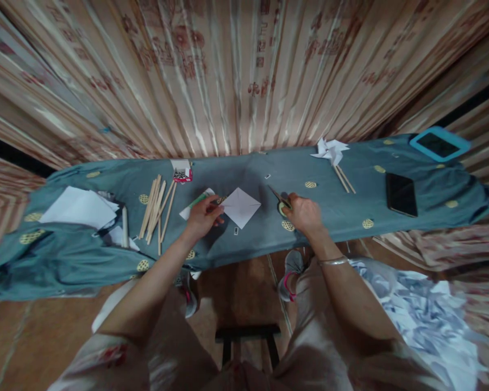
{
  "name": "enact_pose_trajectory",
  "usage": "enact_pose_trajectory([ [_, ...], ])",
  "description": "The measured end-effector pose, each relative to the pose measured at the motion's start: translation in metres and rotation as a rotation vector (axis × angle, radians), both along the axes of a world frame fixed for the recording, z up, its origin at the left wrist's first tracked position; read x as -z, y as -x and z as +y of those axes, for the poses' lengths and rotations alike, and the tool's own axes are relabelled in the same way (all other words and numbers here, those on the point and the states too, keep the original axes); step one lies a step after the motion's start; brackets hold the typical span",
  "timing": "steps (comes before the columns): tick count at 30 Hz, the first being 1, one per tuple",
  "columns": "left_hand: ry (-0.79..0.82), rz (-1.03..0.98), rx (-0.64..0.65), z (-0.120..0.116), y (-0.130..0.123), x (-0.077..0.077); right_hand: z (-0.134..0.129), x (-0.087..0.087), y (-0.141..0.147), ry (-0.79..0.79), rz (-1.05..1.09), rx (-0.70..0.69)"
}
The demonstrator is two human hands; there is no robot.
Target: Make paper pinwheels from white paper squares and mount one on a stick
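The paper square (241, 209) lies near mid-length on the worktop (264, 241), between the near and far edges, one corner directed at the far edge. The left hand (204, 220) pinches its left corner; the right hand (305, 214) grasps the scissors (280, 199), apart from the square. The step in hand appears to be corner cutting. Faint corner lines may be creases or slits. The next move calls for aligning the scissors with one line.
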State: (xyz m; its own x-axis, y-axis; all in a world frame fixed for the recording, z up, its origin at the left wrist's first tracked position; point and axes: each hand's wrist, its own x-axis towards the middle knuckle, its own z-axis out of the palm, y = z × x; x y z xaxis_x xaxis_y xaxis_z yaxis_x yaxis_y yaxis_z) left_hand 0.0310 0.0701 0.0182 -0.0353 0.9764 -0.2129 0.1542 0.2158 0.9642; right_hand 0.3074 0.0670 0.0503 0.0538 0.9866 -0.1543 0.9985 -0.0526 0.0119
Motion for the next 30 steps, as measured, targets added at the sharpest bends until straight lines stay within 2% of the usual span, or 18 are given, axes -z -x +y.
enact_pose_trajectory([
  [4, -0.18, 0.12, -0.057, 0.005, 0.017, -0.001, 0.0, 0.002, 0.002, -0.013, 0.005, 0.01],
  [6, -0.306, 0.246, -0.112, 0.008, 0.028, 0.002, 0.0, 0.003, 0.002, -0.024, 0.006, 0.013],
  [9, -0.437, 0.483, -0.118, 0.011, 0.046, 0.007, 0.0, 0.003, 0.002, -0.03, 0.011, 0.016],
  [12, -0.395, 0.676, -0.028, 0.011, 0.059, 0.012, 0.001, 0.002, 0.003, -0.025, 0.019, 0.013],
  [18, -0.291, 0.88, 0.061, 0.006, 0.069, 0.011, 0.001, 0.0, 0.005, -0.004, 0.017, 0.017],
  [20, -0.279, 0.854, 0.037, 0.005, 0.07, 0.01, 0.001, 0.0, 0.006, -0.008, 0.028, 0.013],
  [23, -0.261, 0.686, -0.053, 0.006, 0.066, 0.009, 0.002, 0.002, 0.006, -0.012, 0.057, -0.002],
  [30, -0.057, -0.035, -0.218, 0.006, 0.034, 0.002, 0.005, 0.003, 0.007, -0.02, 0.08, -0.01],
])
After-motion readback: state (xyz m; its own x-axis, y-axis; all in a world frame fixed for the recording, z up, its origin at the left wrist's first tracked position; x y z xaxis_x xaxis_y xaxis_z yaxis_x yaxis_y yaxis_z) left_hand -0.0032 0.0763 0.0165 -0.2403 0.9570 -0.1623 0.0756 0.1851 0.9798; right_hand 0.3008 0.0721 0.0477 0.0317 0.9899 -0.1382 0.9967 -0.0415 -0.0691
